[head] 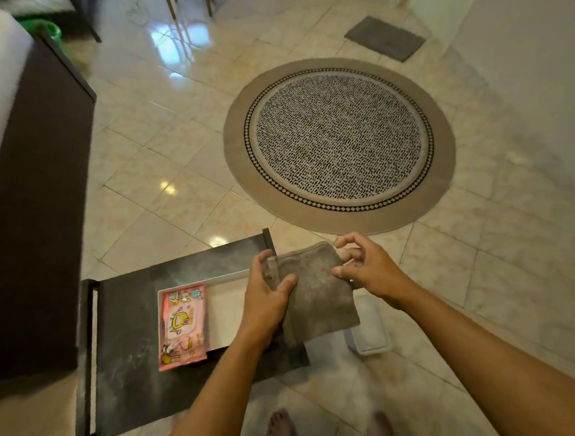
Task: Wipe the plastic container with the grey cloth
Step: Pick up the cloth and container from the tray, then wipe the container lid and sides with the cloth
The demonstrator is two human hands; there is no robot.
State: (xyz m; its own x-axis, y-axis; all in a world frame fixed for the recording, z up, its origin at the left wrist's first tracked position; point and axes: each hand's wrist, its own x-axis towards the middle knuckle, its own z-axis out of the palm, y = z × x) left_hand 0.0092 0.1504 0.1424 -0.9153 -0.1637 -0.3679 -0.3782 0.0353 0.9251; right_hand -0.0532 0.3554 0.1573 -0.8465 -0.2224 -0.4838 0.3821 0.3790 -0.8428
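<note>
Both my hands hold a grey cloth (315,292) above the right end of a low dark table (136,321). My left hand (266,293) grips the cloth's left edge between thumb and fingers. At the upper right corner, my right hand (366,264) pinches the cloth. The cloth hangs folded and hides the right part of a shallow white plastic container (225,304) that lies on the table. A pink printed packet (182,326) rests in the container's left side.
A pale plastic object (370,332) lies on the tiled floor, just right of the table below the cloth. A round patterned rug (339,144) is ahead, a grey mat (384,38) beyond it. Dark furniture (38,210) stands left. My bare feet (329,428) are at the bottom.
</note>
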